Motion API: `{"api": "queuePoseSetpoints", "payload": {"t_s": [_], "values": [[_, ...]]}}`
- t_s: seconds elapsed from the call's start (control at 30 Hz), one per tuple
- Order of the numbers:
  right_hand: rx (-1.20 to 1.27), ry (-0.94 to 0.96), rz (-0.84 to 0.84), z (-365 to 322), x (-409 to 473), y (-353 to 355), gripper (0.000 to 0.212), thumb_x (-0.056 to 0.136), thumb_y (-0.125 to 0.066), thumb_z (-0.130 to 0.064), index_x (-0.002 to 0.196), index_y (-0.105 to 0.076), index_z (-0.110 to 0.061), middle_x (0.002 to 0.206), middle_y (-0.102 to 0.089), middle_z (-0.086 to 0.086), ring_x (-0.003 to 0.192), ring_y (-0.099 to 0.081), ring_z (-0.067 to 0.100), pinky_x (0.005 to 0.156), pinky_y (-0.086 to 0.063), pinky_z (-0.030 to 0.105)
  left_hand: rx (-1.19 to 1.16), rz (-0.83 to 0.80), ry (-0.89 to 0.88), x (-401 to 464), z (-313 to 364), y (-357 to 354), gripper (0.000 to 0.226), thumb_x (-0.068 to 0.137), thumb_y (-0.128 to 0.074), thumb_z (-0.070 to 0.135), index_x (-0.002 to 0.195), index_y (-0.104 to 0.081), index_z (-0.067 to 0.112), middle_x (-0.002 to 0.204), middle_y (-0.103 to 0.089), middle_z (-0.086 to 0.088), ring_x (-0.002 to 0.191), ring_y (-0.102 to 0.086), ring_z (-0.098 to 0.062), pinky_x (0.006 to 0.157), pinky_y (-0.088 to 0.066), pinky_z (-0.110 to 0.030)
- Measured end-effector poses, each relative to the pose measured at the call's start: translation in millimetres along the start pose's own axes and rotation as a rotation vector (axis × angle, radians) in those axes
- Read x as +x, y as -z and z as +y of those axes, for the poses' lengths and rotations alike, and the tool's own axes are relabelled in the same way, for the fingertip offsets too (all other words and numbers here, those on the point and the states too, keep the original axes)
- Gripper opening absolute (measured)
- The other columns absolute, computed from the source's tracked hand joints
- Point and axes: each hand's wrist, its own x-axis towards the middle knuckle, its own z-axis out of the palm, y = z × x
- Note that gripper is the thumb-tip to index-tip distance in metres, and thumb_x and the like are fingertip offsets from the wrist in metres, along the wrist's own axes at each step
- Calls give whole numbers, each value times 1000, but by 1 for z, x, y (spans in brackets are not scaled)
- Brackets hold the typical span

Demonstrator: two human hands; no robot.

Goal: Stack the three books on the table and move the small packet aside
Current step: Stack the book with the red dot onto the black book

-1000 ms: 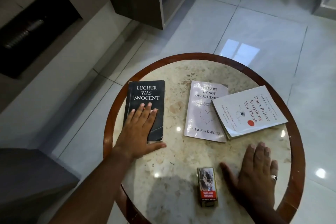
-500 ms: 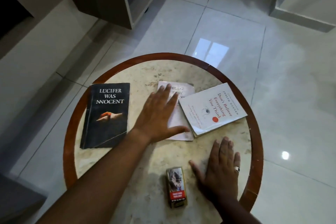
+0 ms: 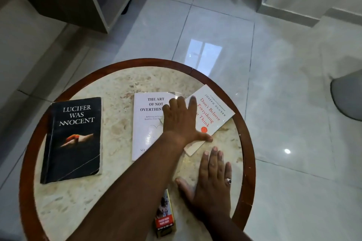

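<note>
Marble-topped, the round desk [image 3: 82, 197] bears both hands flat, fingers spread: the left hand [image 3: 181, 121] lies across "Don't Believe Everything You Think" [image 3: 213, 111], which overlaps "The Art of Not Overthinking" [image 3: 148, 123]; the right hand [image 3: 211, 184] presses bare stone beside the small packet [image 3: 165, 219]. "Lucifer Was Innocent" [image 3: 74, 139] lies apart, far left.

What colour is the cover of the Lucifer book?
Black, with white title lettering, on the Lucifer book; head view.

Bare marble [image 3: 117, 133] between black book [image 3: 73, 141], white book [image 3: 146, 123]
</note>
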Motion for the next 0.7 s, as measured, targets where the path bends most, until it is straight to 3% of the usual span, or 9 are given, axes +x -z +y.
{"api": "queuePoseSetpoints", "payload": {"t_s": [0.13, 0.3, 0.43, 0.57, 0.7], "values": [[9, -8, -9, 1, 1, 1, 105, 86, -27, -82, 152, -27, -1, 162, -23, 23, 150, -20, 39, 116, -15, 55, -80, -9, 85, 6, 5, 5, 140, 46, -65, 92, 152, -2, 25, 134, -33, -21, 115, -38, -36, 95, -37, -49], [9, -17, -10, 6, 1, -1, 106, 85, -27, -83, 155, -22, -3, 164, -17, 22, 152, -14, 37, 119, -7, 52, -150, 56, 152, -5, -10, 8, 136, 51, -51, 98, 151, 19, 38, 126, -35, -22, 102, -45, -33, 84, -43, -43], [25, -6, 22, 16, 0, -2, 108, 84, -26, -82, 156, -17, -2, 164, -13, 24, 153, -9, 36, 122, 0, 50, -363, 98, 406, -27, -66, 21, 134, 45, -44, 102, 148, 22, 46, 138, -30, -23, 111, -45, -39, 92, -44, -49], [36, -1, 6, 13, -3, -3, 111, 82, -19, -84, 156, -16, -2, 165, -10, 23, 153, -5, 36, 122, -3, 54, -416, 84, 684, -80, -149, 27, 131, 47, -44, 102, 147, 21, 47, 143, -26, -22, 123, -40, -46, 98, -42, -55], [-2, -15, -7, 13, -2, -8, 112, 81, -20, -85, 154, -18, 0, 163, -14, 25, 152, -11, 39, 120, -13, 60, -353, 119, 845, -125, -206, 24, 133, 51, -46, 100, 152, 13, 38, 138, -31, -21, 120, -43, -40, 93, -41, -46]]}}
